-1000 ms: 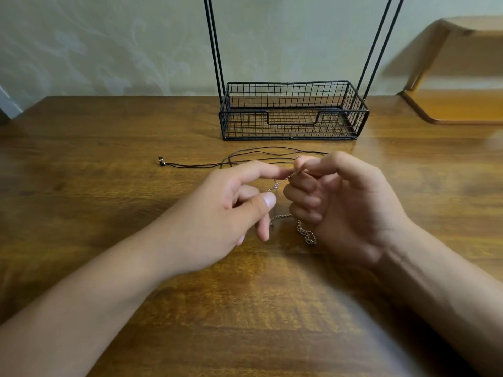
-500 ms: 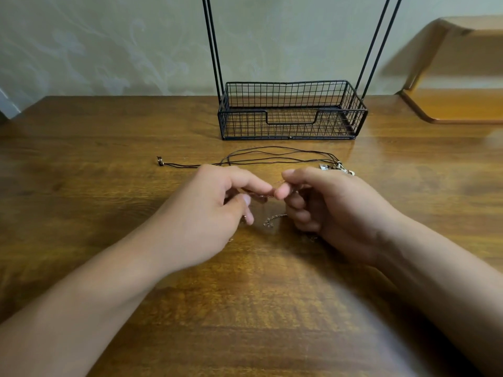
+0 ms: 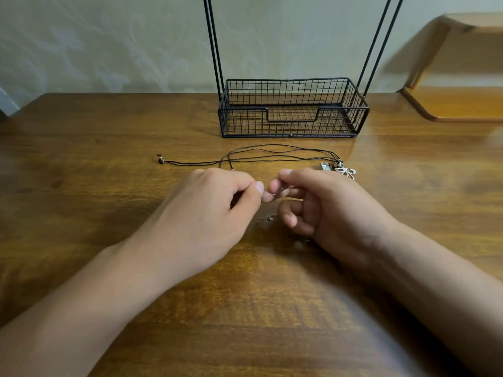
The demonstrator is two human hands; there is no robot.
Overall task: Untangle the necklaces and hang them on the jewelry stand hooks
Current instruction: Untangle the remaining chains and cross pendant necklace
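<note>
Thin metal chain (image 3: 268,219) pinched between fingertips of left hand (image 3: 206,213) and right hand (image 3: 326,210), hands nearly touching, black cord necklaces (image 3: 272,156) laid on wooden table (image 3: 81,186) just beyond the knuckles, black wire jewelry stand (image 3: 292,108) farther back.

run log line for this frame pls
left hand: pinches chain necklace | right hand: pinches same chain | cord necklace: on table | stand: nothing hung in view

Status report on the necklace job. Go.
Left hand and right hand both pinching the thin chain necklace just above the table. Black cord necklace lies behind them, unhung. Stand basket holds nothing; hooks out of view.
</note>
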